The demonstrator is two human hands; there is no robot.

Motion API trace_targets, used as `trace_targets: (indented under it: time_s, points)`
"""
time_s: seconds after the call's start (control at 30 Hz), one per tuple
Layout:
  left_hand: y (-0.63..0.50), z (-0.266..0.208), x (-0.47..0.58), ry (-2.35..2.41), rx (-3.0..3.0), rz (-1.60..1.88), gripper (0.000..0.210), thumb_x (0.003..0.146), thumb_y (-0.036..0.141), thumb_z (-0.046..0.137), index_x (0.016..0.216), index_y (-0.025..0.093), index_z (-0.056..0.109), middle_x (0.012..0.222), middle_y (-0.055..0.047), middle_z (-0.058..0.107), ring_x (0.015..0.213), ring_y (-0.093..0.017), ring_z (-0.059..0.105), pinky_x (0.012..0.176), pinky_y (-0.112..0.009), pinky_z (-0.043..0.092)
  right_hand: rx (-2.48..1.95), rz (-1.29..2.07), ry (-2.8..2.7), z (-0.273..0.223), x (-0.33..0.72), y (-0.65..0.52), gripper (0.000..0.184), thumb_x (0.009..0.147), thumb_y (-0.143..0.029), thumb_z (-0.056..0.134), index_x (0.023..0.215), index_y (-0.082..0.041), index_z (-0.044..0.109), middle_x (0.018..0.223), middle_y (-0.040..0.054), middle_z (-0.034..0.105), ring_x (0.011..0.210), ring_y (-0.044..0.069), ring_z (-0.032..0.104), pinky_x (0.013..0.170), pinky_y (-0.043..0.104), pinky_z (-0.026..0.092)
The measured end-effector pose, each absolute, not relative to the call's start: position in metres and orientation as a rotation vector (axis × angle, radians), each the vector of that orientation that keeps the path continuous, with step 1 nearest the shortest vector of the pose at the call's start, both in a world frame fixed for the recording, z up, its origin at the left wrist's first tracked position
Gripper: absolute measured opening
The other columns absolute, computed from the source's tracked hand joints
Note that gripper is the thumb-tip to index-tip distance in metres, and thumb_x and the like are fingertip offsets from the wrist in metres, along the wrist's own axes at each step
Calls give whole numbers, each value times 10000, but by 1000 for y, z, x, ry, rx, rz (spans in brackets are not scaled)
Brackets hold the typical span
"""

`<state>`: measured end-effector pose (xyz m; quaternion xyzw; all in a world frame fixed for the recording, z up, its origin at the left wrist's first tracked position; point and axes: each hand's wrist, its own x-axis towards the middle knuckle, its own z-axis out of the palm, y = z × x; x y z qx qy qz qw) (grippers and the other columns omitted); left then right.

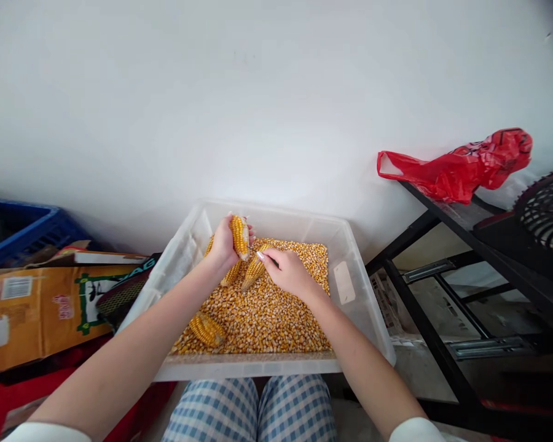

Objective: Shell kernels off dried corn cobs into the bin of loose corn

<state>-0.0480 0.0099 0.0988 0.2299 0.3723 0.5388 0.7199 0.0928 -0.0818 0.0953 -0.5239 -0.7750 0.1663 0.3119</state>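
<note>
Left hand (225, 244) has fingers wrapped round a corn cob (238, 233) mid-frame, its long axis running nearly top-to-bottom; right hand (289, 270) sits just to its lower right, fingers curled, though whether they pinch anything I can't tell, over loose kernels (276, 322).

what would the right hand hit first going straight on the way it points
Likely the corn cob in the left hand, just beyond the right hand, though depth is unclear.
</note>
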Motion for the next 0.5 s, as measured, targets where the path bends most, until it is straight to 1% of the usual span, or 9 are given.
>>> trace_targets:
  time_s: [0.2, 0.5]
  points:
    - [11, 98, -48, 839, 510, 1175, 334, 861, 380, 348, 849, 131, 571, 585, -31, 586, 476, -136, 567, 430, -229, 458, -1405, 325, -2083, 95, 93, -83, 301, 901, -304, 381, 710, -190, 585, 605, -6, 545, 550, 95, 432, 586, 217, 292]
    - [10, 101, -49, 839, 540, 1167, 323, 850, 395, 378, 848, 139, 575, 578, -25, 582, 463, -130, 557, 408, -216, 450, -1364, 445, -2041, 99, 94, -85, 330, 897, -328, 375, 684, -182, 579, 565, -24, 490, 517, 85, 380, 544, 214, 272]
